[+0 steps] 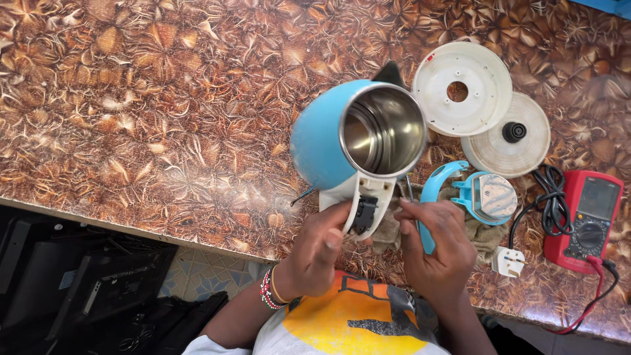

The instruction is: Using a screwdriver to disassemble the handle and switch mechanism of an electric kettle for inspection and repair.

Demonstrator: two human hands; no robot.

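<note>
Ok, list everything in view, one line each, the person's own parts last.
kettle body: one, blue, steel inside, centre of the worktop
round base plates: two, white, upper right
blue handle cover: one, right of the kettle
blue lid: one, on a cloth
plug and cord: one, white plug, black cord
multimeter: one, red, far right
left hand: grip on the kettle's white handle
right hand: holds a thin tool

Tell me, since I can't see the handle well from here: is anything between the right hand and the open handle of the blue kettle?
Nothing visible blocks it. The right hand sits just right of the kettle handle, fingertips pinching a thin metal tool that points toward it. The left hand grips the handle from the other side.
</note>
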